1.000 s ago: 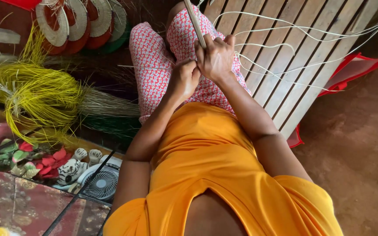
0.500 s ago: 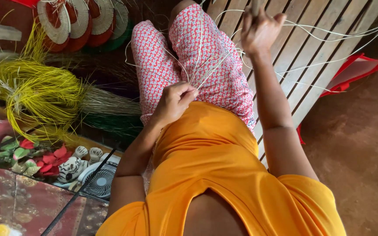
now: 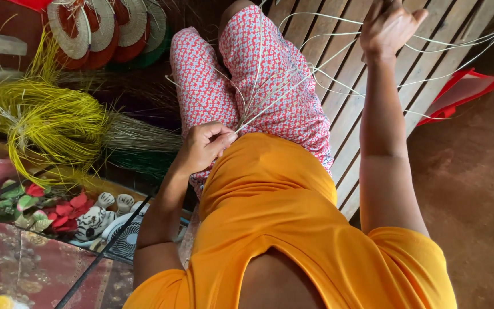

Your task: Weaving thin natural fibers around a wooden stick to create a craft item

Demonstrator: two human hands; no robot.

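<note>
Wooden slats make up the bench (image 3: 373,86) the person sits on, running off toward the upper right, with a red mat (image 3: 458,91) poking out from under its far edge and a bare brown earthen floor (image 3: 475,189) beyond. On the other side lies a heap of yellow-green dyed fibre (image 3: 47,123), next to a darker sheaf of dry grass (image 3: 141,140), and above them a row of round woven fans (image 3: 107,28) with red and green rims. Lower down sit a small white fan (image 3: 127,240) and some red and green leaf-shaped pieces (image 3: 35,209) on a patterned cloth.

Across the lap, over red floral trousers (image 3: 275,74), a bunch of pale thin fibre strands (image 3: 270,94) fans out (fine as thread, hard to count). The left hand (image 3: 204,146) rests low against the orange shirt (image 3: 281,212), fingers and thumb pinched tight on the gathered end of the strands. The right hand (image 3: 387,26) is raised high with the arm stretched straight out over the bench, fingers curled closed around the far ends of the strands, which run taut between the two hands, with loose loops trailing over the slats.
</note>
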